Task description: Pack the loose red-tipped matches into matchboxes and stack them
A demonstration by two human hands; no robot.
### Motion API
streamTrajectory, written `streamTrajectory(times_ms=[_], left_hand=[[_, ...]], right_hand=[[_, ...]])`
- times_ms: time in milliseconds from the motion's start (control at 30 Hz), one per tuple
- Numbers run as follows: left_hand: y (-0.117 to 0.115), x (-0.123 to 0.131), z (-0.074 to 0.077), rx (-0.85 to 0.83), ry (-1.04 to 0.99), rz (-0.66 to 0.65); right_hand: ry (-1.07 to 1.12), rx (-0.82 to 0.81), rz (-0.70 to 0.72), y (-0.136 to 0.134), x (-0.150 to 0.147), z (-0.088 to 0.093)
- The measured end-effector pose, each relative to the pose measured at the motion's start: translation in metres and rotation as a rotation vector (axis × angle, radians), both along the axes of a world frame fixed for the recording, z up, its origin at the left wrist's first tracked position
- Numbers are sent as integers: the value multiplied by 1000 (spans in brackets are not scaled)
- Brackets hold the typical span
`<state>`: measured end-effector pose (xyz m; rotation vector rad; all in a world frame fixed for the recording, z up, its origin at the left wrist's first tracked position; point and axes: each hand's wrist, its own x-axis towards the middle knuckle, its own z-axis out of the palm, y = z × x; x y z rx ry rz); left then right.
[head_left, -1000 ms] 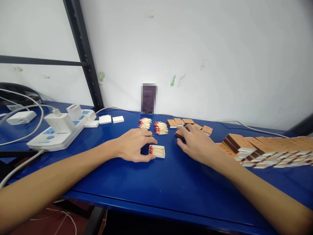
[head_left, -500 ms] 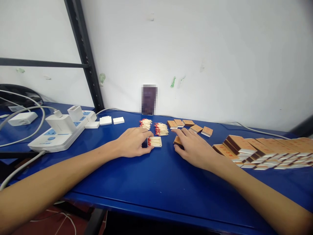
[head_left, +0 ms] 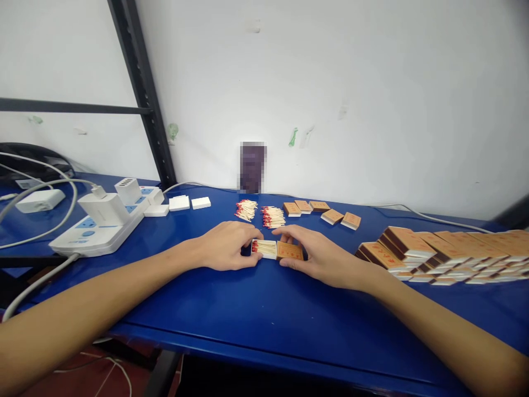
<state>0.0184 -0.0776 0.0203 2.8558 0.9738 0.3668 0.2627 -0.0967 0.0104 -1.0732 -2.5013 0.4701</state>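
My left hand (head_left: 231,246) grips the left end of a white matchbox tray (head_left: 270,255) filled with red-tipped matches (head_left: 263,247). Around an orange-brown matchbox sleeve (head_left: 290,251) the thumb and fingers of my right hand (head_left: 322,256) are closed. Tray and sleeve meet end to end in front of me; whether the tray's edge is inside the sleeve I cannot tell. Just behind them lie two piles of loose matches, a left pile (head_left: 247,209) and a right pile (head_left: 273,217).
Several matchbox sleeves (head_left: 332,216) lie at the back right. A stack of matchboxes (head_left: 446,253) stands on the right. White trays (head_left: 179,203) lie back left, beside a power strip (head_left: 95,240) with plugs and cables. A dark pixelated rectangle (head_left: 252,168) stands against the wall.
My right hand has brought the sleeve left, up against the tray's right end. The tray and my left hand have shifted slightly nearer to me.
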Motion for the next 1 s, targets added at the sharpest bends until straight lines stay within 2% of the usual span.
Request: streamTrajectory(times_ms=[200,433,633,867,1000], left_hand=[[0,1,0,-79,-35,23],[2,-4,2,-144,-62,-74],[1,-6,5,-194,-74,-135],[-1,1,-5,-406,-321,-168],[-3,5,-7,-494,-381,-168]], right_hand=[[30,30,28,2,2,-3],[22,62,-2,2,0,-4],[34,41,86,0,-1,0],[87,43,100,-5,-12,-5],[113,41,134,-8,-17,-6]])
